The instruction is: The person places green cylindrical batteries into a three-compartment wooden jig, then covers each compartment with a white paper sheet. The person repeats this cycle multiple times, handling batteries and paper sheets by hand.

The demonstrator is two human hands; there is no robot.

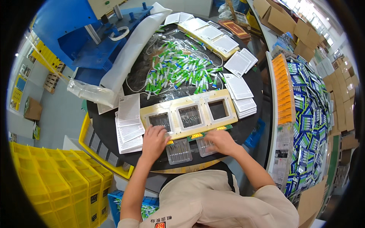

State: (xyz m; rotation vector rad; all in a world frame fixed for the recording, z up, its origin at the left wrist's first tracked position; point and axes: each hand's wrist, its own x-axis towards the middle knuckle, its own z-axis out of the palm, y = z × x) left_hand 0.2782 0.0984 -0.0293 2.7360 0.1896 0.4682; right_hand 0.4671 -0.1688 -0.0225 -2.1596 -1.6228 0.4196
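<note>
A pale yellow frame with three white-edged square windows lies across the near side of the round black table. Ribbed clear plastic blisters show in its left and middle windows; the right window looks dark. My left hand reaches over the left window's near corner, fingers extended and the thumb apart. Over the frame's near right edge, my right hand is smeared by motion, its fingertips at a clear blister. Another clear blister lies between my hands at the table edge. Green and yellow printed strips peek from under the frame.
Beyond the frame is a heap of green-and-white tubes. White cards are stacked left and right. A second yellow frame holding white cards lies farther back. A blue press stands left; yellow crates are lower left.
</note>
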